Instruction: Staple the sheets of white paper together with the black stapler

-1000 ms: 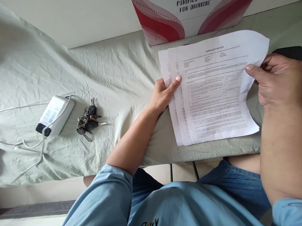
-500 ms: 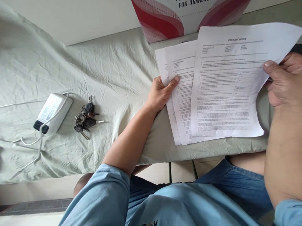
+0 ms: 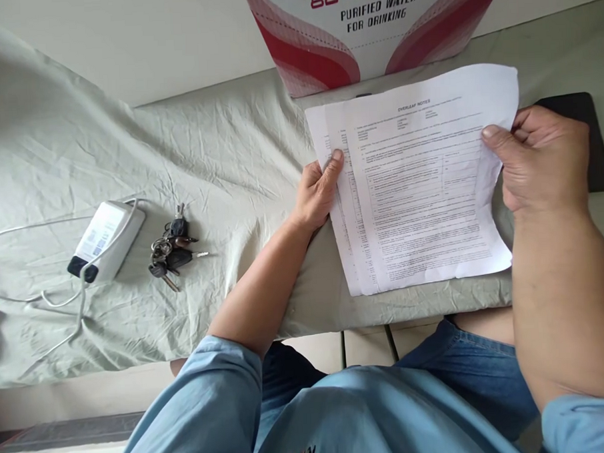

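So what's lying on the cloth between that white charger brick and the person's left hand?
A bunch of keys lies between the white charger and the left hand, close beside the charger; the remaining stretch is wrinkled green cloth, seen from the head camera.

Premises appear to be a domestic or informal room used for paperwork, not a fitted office. The work surface is a table (image 3: 425, 301) draped in a creased pale green cloth (image 3: 203, 157), set against a plain off-white wall (image 3: 124, 40). A cardboard carton (image 3: 368, 23) printed "PURIFIED WATER FOR DRINKING" stands on the table at the wall. Personal effects lie on the cloth: a bunch of keys (image 3: 170, 249) just beside a white power adapter (image 3: 105, 238) with its cable (image 3: 60, 300) trailing. Printed forms (image 3: 415, 188) headed "OVERLEAF NOTES" lie at the table's near edge. Pale floor tiles (image 3: 362, 344) show beneath the table.
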A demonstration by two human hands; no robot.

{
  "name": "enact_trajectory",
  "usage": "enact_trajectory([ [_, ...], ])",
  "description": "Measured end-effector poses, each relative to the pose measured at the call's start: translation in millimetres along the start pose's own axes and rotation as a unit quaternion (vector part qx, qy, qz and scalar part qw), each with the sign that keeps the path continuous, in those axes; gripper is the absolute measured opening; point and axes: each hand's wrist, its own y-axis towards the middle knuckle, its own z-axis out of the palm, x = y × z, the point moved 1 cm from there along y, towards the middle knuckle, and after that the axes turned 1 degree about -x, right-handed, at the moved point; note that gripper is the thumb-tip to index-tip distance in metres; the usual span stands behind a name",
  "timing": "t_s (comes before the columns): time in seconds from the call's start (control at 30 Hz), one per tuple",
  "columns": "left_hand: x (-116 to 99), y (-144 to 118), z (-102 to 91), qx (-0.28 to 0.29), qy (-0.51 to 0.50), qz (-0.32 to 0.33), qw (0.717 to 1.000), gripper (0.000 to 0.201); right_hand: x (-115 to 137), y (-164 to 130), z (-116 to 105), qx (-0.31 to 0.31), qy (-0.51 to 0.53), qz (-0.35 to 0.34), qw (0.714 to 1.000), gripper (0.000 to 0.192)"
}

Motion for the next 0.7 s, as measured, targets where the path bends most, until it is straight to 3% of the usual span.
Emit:
enact_trajectory([
  [0.23, -1.5, -1.8, -2.8, 0.059, 0.028, 0.004, 0.998, 0.068, -0.3, 0.0, 7.9, 0.018, 0.004, -0.045, 0.999, 0.042],
  [0.3, -0.1, -1.8, -2.6, 0.054, 0.016, 0.006, 0.998, 0.064, -2.6, 0.6, 5.0, 0.024, -0.008, -0.046, 0.999, 0.047],
  [0.4, 3.1, 1.1, -1.5, 0.003, -0.040, 0.021, 0.999, 0.059, -6.3, 4.7, -7.6, 0.077, -0.019, -0.015, 0.997, 0.062],
  [0.5, 5.9, 8.7, -3.4, -0.078, -0.101, 0.036, 0.991, 0.050, -3.0, 8.5, -26.3, 0.138, -0.008, 0.097, 0.986, 0.088],
  [0.6, 7.2, 19.0, -10.9, -0.171, -0.155, 0.031, 0.973, 0.034, 12.4, 5.5, -39.4, 0.218, 0.014, 0.193, 0.956, 0.082],
  [0.7, 7.6, 27.9, -19.1, -0.209, -0.220, 0.004, 0.953, 0.038, 29.2, -5.7, -39.4, 0.288, 0.071, 0.252, 0.921, 0.079],
])
